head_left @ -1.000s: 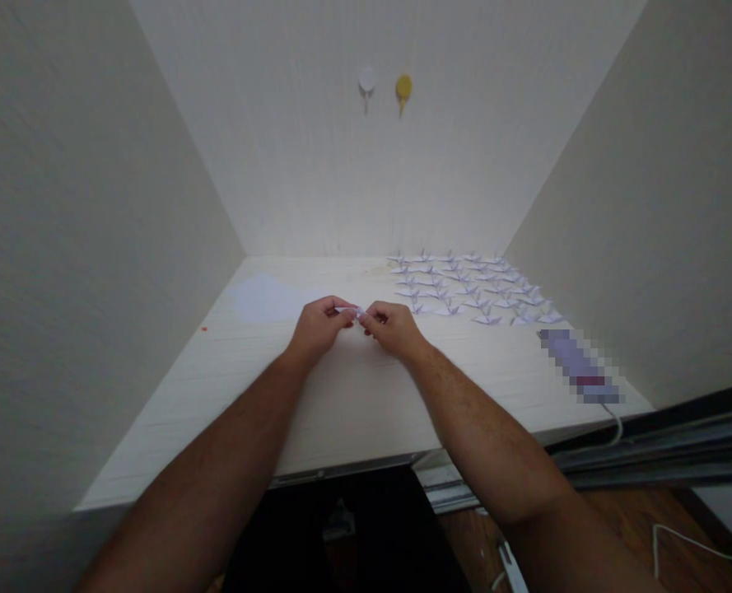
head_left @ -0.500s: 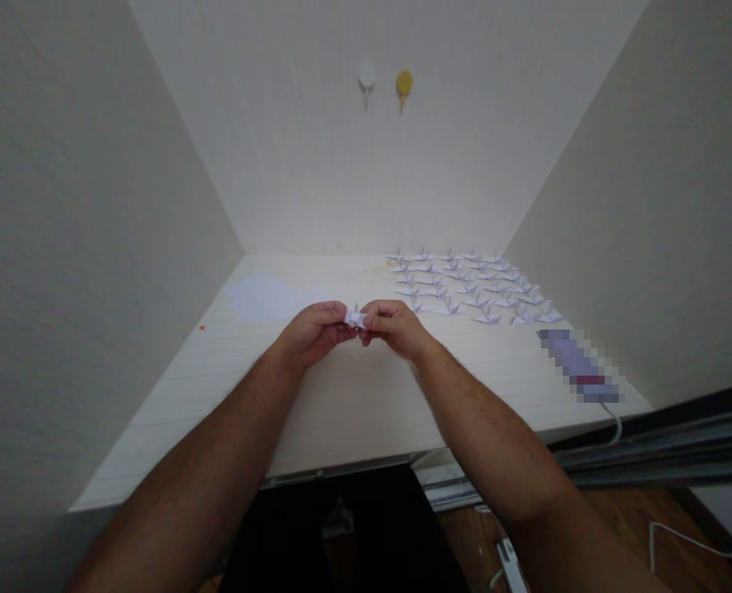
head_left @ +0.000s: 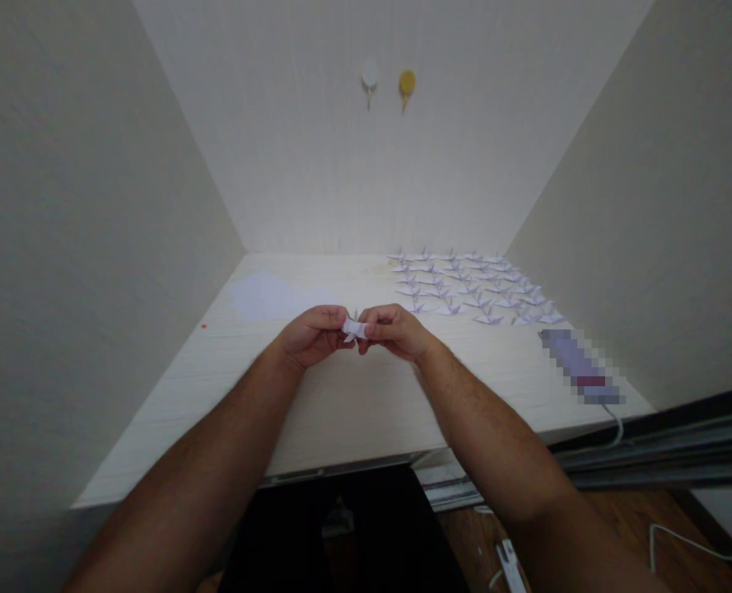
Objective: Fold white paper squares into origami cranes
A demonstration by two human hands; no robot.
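Folded paper piece [head_left: 354, 329], small and white, is held in the air just above the worktop [head_left: 353, 403], between the two hands, near the middle of the view. The left hand [head_left: 313, 335] pinches its left side and the right hand [head_left: 395, 329] pinches its right side; the fingers of both hands are closed on the paper and the fingertips almost meet. Both forearms are bare and reach forward over the front edge of the worktop. Behind the right hand, many small paper cranes [head_left: 470, 288] stand in neat rows at the back right of the worktop. A pale sheet of paper [head_left: 267, 296] lies flat behind the left hand. A pixelated object [head_left: 579, 366] lies near the right edge. On the back wall hang a white hook [head_left: 369, 74] and a yellow hook [head_left: 407, 81], side by side.
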